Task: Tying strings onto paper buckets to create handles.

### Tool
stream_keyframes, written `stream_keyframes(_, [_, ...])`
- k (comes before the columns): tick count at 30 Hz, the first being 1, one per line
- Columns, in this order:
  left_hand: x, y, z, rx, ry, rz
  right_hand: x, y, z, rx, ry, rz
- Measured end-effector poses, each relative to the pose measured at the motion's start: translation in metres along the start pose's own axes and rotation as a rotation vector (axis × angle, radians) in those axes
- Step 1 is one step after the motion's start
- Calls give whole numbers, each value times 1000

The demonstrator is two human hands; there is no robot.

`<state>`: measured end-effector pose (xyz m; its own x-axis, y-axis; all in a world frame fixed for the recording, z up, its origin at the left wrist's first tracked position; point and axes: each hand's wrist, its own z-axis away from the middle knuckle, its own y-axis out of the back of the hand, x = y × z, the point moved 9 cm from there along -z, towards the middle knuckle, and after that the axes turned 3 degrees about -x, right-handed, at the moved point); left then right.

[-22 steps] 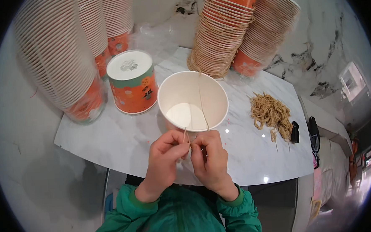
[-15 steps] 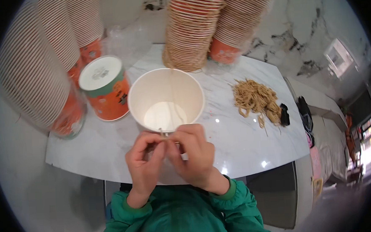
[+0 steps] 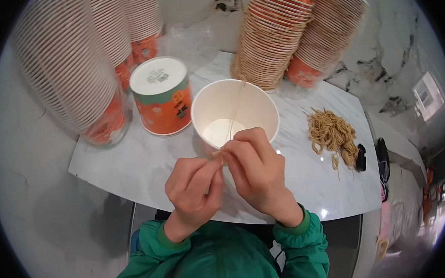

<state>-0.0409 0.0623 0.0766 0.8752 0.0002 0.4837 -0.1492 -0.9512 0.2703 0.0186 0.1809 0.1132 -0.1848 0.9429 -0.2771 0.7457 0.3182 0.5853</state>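
Before me a white paper tub (image 3: 262, 105) stands upright, its mouth toward me. A thin tan string (image 3: 237, 105) runs from its far rim across the opening toward my fingers. At the near rim, my left hand (image 3: 195, 188) pinches the string's end between thumb and fingertips. Close beside it, my right hand (image 3: 259, 170) also has its fingers pinched on the string, near the rim. The exact hold is partly hidden by my fingers. To the left of this tub, an orange and green paper tub (image 3: 161, 112) sits upside down, white base up.
A tangled pile of tan strings (image 3: 330, 131) lies on the marble-patterned table (image 3: 300, 185) at the right, beside a small black object (image 3: 361, 158). Tall tub stacks stand at the left (image 3: 70, 71) and back right (image 3: 272, 35); strings loop around the nearer back stack.
The view has swung left, so everything sits further right in the picture. My fingertips have shifted around the knot area at the near rim, and the string across the opening shows more plainly.
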Motion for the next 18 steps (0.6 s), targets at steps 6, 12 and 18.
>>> stream_keyframes(6, [-12,3,3,-16,52,26,-8,-11,-6,-47,56,-24])
stream_keyframes(12, [-7,9,-2,18,-29,-78,-12,-16,-5,-96,153,77])
stream_keyframes(18, [-3,11,-5,54,-147,-101,-7,-12,-5,-122,122,20])
